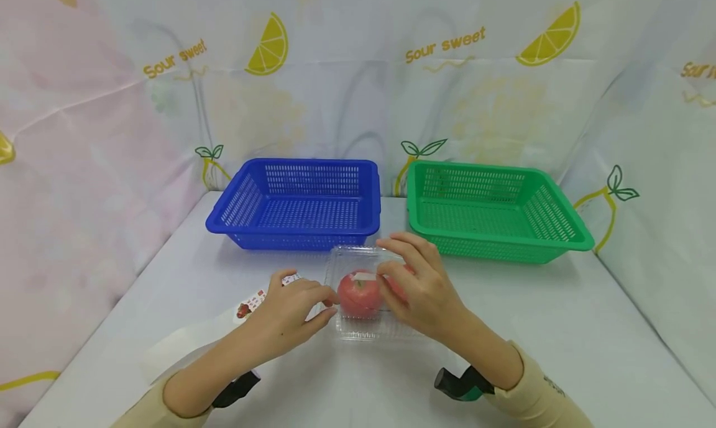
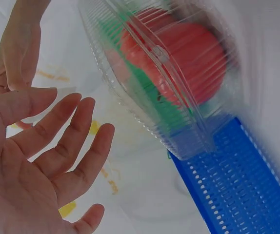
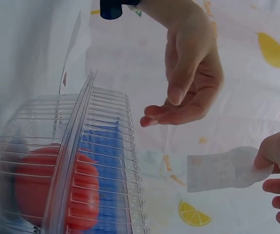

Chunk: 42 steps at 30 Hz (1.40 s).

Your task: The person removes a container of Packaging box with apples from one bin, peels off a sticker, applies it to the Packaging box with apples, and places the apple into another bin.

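Note:
A clear plastic clamshell box (image 1: 349, 328) stands closed on the table with red apples (image 1: 358, 296) inside, also plain in the right wrist view. Over the box, my right hand (image 1: 416, 285) pinches a small pale sticker (image 3: 220, 168) between thumb and forefinger, its free end hanging out over the lid. My left hand (image 1: 293, 307) is at the box's left side, fingers loosely bent and spread, holding nothing; in the left wrist view the same hand (image 2: 47, 156) appears apart from the box.
Under and beside my left forearm lies a white sheet (image 1: 184, 344) with printed fruit labels (image 1: 250, 306). Behind the box stand a blue plastic basket (image 1: 296, 232) on the left and a green one (image 1: 498, 238) on the right, before a patterned cloth backdrop.

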Each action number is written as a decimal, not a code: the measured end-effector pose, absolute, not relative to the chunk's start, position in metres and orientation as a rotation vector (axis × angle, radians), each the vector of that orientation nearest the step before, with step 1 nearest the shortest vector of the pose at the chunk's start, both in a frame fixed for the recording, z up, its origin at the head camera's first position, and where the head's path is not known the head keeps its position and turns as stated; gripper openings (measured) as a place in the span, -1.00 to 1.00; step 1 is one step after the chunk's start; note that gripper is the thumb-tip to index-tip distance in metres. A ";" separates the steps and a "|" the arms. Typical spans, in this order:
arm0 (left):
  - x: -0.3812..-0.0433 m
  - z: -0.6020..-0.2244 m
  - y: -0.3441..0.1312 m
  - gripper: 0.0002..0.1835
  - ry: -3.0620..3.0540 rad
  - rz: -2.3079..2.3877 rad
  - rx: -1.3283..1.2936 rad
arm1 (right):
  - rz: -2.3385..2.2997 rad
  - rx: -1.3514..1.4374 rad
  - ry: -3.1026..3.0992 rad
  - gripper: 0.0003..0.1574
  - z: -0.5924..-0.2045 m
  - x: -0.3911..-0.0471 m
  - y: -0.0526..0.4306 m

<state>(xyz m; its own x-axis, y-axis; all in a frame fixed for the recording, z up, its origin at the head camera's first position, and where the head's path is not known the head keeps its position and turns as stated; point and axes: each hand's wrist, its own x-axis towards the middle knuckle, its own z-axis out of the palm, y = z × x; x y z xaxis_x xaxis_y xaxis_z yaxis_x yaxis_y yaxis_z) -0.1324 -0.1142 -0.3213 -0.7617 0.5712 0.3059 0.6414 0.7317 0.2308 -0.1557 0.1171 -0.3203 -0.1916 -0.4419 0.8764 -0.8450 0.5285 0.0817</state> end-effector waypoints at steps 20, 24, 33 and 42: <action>-0.148 -0.298 -0.093 -0.88 -2.628 -0.770 -1.003 | 0.463 1.044 -1.748 -0.73 -0.322 -0.160 0.113; -0.149 -0.296 -0.090 -0.87 -2.630 -0.841 -0.974 | 0.448 1.042 -1.726 -0.73 -0.323 -0.160 0.112; -0.152 -0.297 -0.086 -0.83 -2.650 -1.014 -0.970 | 0.402 1.048 -1.732 -0.73 -0.327 -0.159 0.108; -0.153 -0.297 -0.086 -0.89 -2.601 -1.060 -1.014 | 0.395 1.081 -1.752 -0.74 -0.330 -0.157 0.105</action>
<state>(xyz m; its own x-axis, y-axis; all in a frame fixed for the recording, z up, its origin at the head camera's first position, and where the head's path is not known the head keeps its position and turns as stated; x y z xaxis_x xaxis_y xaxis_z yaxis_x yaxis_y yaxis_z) -0.1535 -0.0861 -0.2967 -0.7586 0.5330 0.3747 0.6432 0.5204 0.5618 -0.1575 0.1053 -0.3300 -0.1021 -0.4840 0.8691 -0.8101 0.5475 0.2097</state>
